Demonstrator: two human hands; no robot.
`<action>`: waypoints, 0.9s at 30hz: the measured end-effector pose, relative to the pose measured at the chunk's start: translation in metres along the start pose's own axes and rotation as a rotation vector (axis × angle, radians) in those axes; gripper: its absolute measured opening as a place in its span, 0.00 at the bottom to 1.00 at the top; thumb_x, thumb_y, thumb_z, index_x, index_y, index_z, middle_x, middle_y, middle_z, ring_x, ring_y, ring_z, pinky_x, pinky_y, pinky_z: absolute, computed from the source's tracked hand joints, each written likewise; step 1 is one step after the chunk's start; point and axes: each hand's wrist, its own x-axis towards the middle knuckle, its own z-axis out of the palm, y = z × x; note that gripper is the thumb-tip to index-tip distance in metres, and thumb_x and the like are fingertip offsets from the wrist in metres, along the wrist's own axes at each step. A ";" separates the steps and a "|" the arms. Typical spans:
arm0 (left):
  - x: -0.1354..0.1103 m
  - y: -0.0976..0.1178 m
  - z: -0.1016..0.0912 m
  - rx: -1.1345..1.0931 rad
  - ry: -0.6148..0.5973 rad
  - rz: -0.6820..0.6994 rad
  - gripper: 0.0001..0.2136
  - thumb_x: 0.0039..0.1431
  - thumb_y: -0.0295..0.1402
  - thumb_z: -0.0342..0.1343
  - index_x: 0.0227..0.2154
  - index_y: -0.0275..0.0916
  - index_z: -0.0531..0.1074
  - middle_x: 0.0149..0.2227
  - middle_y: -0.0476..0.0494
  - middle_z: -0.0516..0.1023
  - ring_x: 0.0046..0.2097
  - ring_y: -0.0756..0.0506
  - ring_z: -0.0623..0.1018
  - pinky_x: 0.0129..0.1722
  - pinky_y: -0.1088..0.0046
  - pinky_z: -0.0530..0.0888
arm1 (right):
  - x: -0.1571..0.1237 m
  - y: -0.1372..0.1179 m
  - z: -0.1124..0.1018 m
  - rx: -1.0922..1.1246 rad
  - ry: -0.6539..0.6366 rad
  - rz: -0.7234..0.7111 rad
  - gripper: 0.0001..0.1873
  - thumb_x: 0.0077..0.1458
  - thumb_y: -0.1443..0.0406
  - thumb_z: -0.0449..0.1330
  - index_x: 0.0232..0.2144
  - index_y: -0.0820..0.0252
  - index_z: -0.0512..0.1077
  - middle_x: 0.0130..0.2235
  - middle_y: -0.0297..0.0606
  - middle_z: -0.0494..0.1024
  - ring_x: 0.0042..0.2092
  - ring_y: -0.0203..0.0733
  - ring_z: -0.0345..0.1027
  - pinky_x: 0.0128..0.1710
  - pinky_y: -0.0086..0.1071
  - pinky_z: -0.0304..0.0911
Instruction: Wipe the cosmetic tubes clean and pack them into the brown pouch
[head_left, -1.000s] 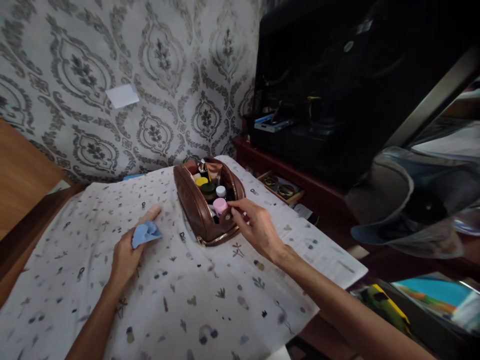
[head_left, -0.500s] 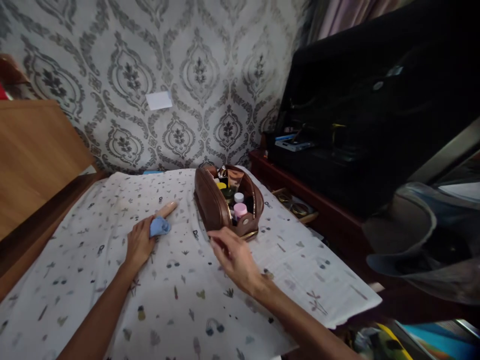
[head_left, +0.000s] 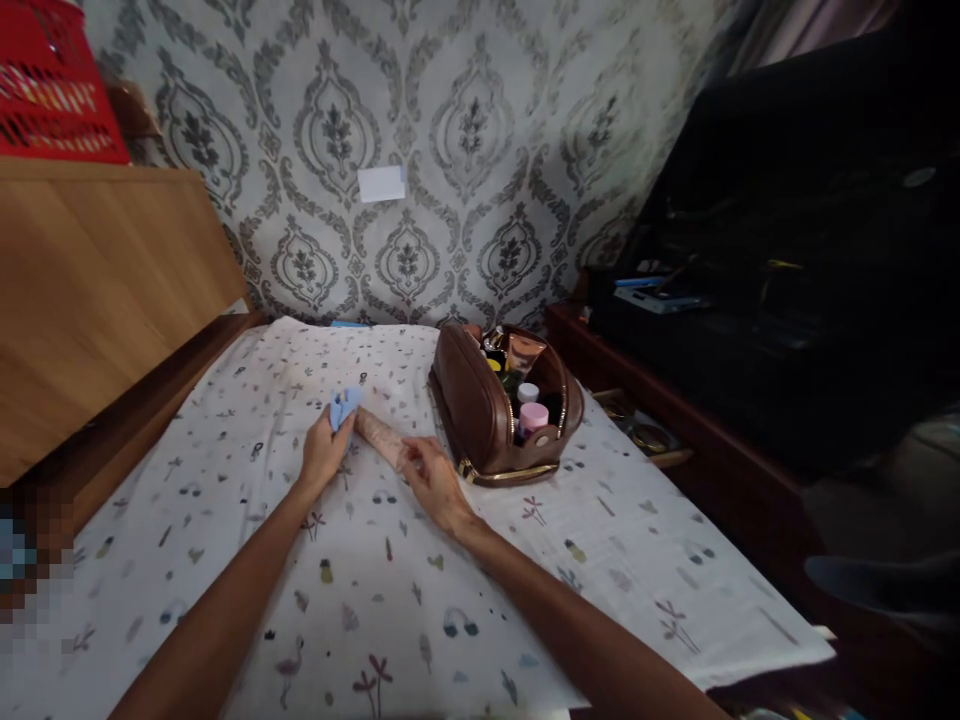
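A pale tube (head_left: 380, 437) is held slantwise above the table (head_left: 637, 570), to the left of the brown bag (head_left: 474, 405) and apart from it. Its lower right end is pinched between the fingertips of the right hand (head_left: 433, 482), while its upper left end is met by a blue cloth (head_left: 346, 406). The cloth is bunched in the left hand (head_left: 325, 450); whether the tube is also gripped there cannot be told. The bag is left unzipped, and a jar (head_left: 534, 413) with a pink lid, a white cap (head_left: 528, 393) and a copper tube (head_left: 524, 352) can be seen inside. The table is covered in white, printed with small pictures. Beyond it, a white card (head_left: 382, 184) is seen against the patterned wall (head_left: 472, 130), and a red basket (head_left: 60, 95) is set on a wooden cabinet (head_left: 112, 230) at far left.
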 end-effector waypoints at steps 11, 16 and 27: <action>-0.017 0.023 0.015 0.129 -0.195 0.184 0.20 0.63 0.38 0.50 0.56 0.35 0.67 0.48 0.35 0.78 0.50 0.36 0.75 0.52 0.59 0.70 | -0.007 -0.003 -0.004 -0.157 -0.172 -0.011 0.16 0.57 0.68 0.57 0.46 0.61 0.77 0.33 0.38 0.79 0.31 0.39 0.70 0.36 0.32 0.66; -0.016 0.032 0.007 0.079 -0.294 0.105 0.23 0.58 0.39 0.57 0.55 0.39 0.66 0.51 0.38 0.78 0.51 0.38 0.76 0.51 0.63 0.70 | -0.013 -0.005 -0.005 -0.110 -0.226 -0.053 0.14 0.57 0.69 0.55 0.41 0.61 0.78 0.32 0.36 0.80 0.31 0.37 0.69 0.36 0.31 0.65; 0.005 0.025 -0.041 -0.081 -0.797 0.181 0.18 0.40 0.33 0.64 0.39 0.39 0.77 0.35 0.50 0.81 0.40 0.42 0.79 0.36 0.75 0.71 | -0.007 0.017 -0.015 -0.306 0.064 -0.262 0.26 0.55 0.66 0.56 0.57 0.61 0.68 0.59 0.51 0.67 0.60 0.54 0.61 0.60 0.51 0.60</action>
